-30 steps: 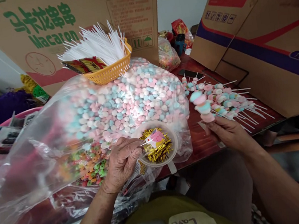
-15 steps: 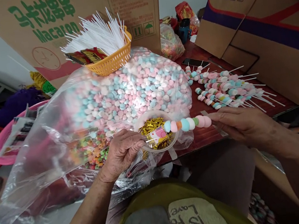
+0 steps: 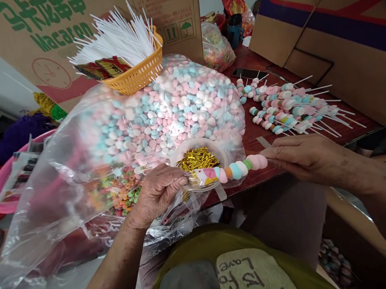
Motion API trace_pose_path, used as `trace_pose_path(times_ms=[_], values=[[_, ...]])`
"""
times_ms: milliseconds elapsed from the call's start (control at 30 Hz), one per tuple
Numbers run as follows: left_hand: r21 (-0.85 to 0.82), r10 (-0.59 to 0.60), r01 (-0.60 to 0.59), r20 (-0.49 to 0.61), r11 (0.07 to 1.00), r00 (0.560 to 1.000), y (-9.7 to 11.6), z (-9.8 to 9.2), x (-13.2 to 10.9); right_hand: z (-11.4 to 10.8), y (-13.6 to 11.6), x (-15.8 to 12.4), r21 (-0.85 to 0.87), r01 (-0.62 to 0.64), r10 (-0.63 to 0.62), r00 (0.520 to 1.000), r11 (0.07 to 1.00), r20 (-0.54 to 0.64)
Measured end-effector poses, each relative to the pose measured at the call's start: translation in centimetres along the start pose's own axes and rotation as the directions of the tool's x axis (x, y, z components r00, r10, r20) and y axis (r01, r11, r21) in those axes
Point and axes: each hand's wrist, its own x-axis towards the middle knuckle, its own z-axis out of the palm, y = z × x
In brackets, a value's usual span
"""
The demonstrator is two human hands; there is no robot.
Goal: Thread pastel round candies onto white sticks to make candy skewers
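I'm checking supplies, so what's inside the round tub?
Shiny gold strips lie heaped in the round tub. The printed wrapper and candy skewer hide part of its near side; anything beneath the strips is covered.

Room above hands (image 3: 158,191); candy bag (image 3: 154,121), basket (image 3: 137,76) block beyond.

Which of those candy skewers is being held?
The candy skewer between the left hand and right hand, a printed wrapper at one end; the skewers on the red table lie heaped together.

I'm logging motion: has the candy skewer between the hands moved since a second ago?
Yes, leftward: the candy skewer, then right of the bowl, now overlaps its right rim in view.
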Motion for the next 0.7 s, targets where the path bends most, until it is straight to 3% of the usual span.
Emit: trace_pose_path(times_ms=[167,267,400,500,600,700], values=[[-0.178,-0.04,0.049,0.051,0.983,0.998,0.4,0.0,0.1,-0.1,0.5,-0.7,-0.046,-0.009,0.008,0.999,0.999,-0.034],[-0.304,-0.142,0.171,0.117,0.937,0.983,0.6,0.1,0.1,-0.1,0.4,-0.8,-0.122,0.001,-0.015,0.994,0.993,-0.113],[-0.455,-0.297,0.38,0.244,0.806,0.923,0.7,0.1,0.1,-0.2,0.1,-0.4,-0.202,0.037,-0.095,0.955,0.979,-0.282],[-0.543,-0.375,0.514,0.353,0.664,0.857,0.5,0.2,-0.2,-0.3,0.2,-0.4,-0.263,0.123,-0.209,0.92,0.957,-0.331],[-0.59,-0.455,0.571,0.352,0.57,0.818,0.2,0.5,-0.5,-0.7,0.2,-0.8,-0.292,0.171,-0.264,0.912,0.941,-0.314],[-0.562,-0.444,0.539,0.311,0.627,0.84,0.2,0.7,-0.4,-1.1,-0.1,-0.9,-0.253,0.166,-0.23,0.941,0.953,-0.248]])
